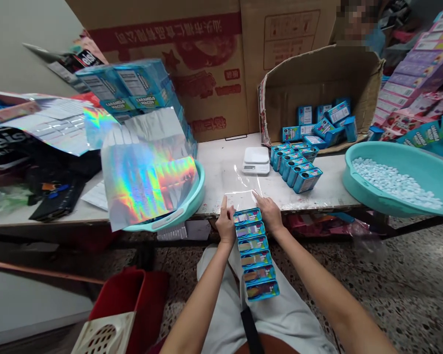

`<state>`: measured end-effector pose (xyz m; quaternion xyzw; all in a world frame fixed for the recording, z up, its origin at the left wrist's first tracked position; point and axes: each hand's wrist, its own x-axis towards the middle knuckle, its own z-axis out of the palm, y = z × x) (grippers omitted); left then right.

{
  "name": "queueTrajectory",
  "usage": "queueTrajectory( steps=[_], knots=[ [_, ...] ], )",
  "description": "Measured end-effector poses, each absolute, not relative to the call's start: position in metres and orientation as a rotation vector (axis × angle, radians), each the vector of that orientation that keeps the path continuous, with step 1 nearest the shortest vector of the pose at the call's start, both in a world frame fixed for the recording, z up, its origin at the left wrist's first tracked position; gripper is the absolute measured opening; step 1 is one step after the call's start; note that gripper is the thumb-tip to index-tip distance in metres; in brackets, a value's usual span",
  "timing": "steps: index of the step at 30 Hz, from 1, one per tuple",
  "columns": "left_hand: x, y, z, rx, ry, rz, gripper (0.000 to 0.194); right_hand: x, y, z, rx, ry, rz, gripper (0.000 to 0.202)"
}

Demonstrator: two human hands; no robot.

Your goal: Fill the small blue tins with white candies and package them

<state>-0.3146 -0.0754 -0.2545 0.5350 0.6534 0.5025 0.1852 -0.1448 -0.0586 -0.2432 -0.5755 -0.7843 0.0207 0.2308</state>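
Note:
A row of several small blue candy tins [254,255] runs down between my forearms, over my lap, with the lids facing up. Clear plastic film [239,191] shows as bright glare lines beyond the top tin. My left hand [226,225] is closed on the film's left side, thumb and index finger by the top tin's corner. On the right, my right hand [268,211] pinches the other side of the film, index finger pointing forward. Whether the film wraps all the tins is hard to tell.
A white scale [256,161] stands on the table [221,162] beside stacked tins [295,164]. An opened carton [273,98] holds loose tins. Turquoise basins stand left, under a shiny sheet [151,172], and right, with pale candies [395,182]. Below left is a red bin [147,300].

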Motion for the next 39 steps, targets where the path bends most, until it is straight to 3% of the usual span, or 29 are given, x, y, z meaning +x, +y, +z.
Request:
queueTrajectory(
  steps=[12,20,28,39],
  knots=[
    [-0.292,-0.097,-0.230,1.160,1.361,1.727,0.061,-0.145,-0.097,-0.232,-1.479,-1.652,0.377,0.048],
    [-0.279,-0.115,-0.218,0.835,1.166,1.677,0.075,-0.137,-0.109,-0.231,-1.428,-1.514,0.562,0.047],
    [-0.282,-0.130,-0.226,1.041,1.225,1.654,0.067,-0.133,-0.124,-0.236,-1.362,-1.386,0.605,0.045],
    [-0.304,-0.126,-0.262,1.863,1.642,1.387,0.033,-0.134,-0.123,-0.268,-1.341,-1.475,0.344,0.036]
  ],
)
